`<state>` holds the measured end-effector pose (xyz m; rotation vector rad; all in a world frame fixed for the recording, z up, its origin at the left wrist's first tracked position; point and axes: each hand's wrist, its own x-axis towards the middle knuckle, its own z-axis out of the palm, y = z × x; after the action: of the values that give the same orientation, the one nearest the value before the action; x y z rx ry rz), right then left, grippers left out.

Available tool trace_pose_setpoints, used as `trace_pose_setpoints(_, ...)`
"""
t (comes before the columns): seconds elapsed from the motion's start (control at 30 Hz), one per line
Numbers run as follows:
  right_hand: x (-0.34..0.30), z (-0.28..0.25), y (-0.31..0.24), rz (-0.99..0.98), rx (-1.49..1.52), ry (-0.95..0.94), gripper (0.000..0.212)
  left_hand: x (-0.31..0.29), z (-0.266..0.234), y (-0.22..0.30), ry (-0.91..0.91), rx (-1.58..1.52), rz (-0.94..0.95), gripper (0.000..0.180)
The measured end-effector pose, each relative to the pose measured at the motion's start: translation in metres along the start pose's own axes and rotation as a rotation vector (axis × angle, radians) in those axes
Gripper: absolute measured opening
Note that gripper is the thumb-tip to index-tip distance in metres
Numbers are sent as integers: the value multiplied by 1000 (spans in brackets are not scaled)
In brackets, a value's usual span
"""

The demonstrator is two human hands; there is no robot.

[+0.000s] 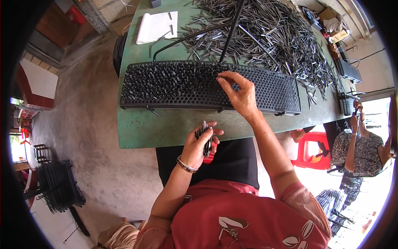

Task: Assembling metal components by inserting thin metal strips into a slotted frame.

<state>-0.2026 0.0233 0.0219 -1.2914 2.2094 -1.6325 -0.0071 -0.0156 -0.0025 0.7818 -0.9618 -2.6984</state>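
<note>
My left hand is closed round a small bundle of thin dark strips, held below the front edge of a long black perforated panel. Many strips stand upright in the holes on the panel's left and middle; bare holes show on its right. Over the panel's middle, where the standing strips end, my right hand is pinched, thumb against forefinger. Whatever lies between those fingertips is too small and dark to make out. Black bent rods rise from behind the panel.
A large heap of loose dark strips covers the far side of the green table. White paper with a few strips lies far left. Another person sits at right near a red stool. Black racks stand at lower left.
</note>
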Motion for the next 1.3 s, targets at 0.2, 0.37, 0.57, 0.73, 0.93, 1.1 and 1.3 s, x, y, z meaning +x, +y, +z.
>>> trace_pose_setpoints(0.2, -1, -3, -1, -81, -31, -19, 16, 0, 0, -1, -3, -1, -5, 32)
trace_pose_setpoints(0.37, -1, -5, 2, -134, -68, -77, 17, 0, -1, -2, -8, 6, -2, 31)
trace_pose_setpoints(0.57, -1, -2, -2, -116, -71, -51, 21, -1, 1, -1, -5, 16, -10, 31)
trace_pose_setpoints(0.73, -1, -1, 2, -233, -115, -59, 22, -1, 1, 0, -6, 14, -13, 29)
trace_pose_setpoints(0.93, -5, 1, 1, -208, -121, -19, 20, -2, 2, 0, -124, 15, -15, 38)
trace_pose_setpoints(1.1, -6, 0, 3, -179, -163, 38, 19, 0, 1, -1, -163, 36, -28, 47)
trace_pose_setpoints(1.3, -9, -2, 3, -226, -230, 15, 20, -3, 6, 4, -147, 3, 14, 54)
